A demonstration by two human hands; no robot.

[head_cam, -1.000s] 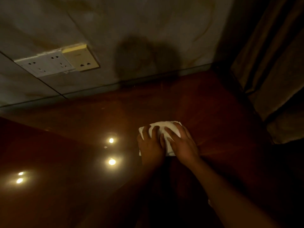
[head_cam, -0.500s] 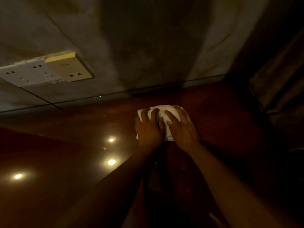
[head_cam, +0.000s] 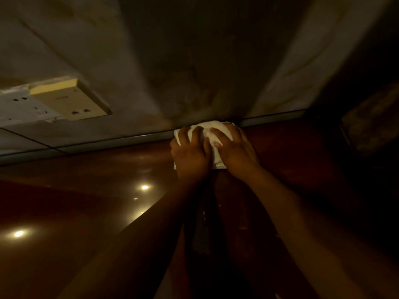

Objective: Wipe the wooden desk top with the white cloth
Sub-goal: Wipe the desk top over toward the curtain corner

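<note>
The folded white cloth (head_cam: 212, 131) lies on the glossy dark red-brown wooden desk top (head_cam: 97, 212), its far edge touching the wall at the back of the desk. My left hand (head_cam: 191, 156) presses flat on the cloth's left half. My right hand (head_cam: 236, 154) presses on the right half, fingers curled over the cloth. Both forearms stretch forward from the bottom of the view. Most of the cloth is hidden under the hands.
The wall (head_cam: 194, 72) rises directly behind the cloth. A white socket plate (head_cam: 19, 106) and a cream socket plate (head_cam: 71, 100) sit on the wall at left. Ceiling lights reflect on the desk (head_cam: 145, 187). A dark curtain (head_cam: 371, 126) hangs at right.
Both hands have pushed the cloth away from me across the desk, from the middle of the top up to the back edge against the wall.
</note>
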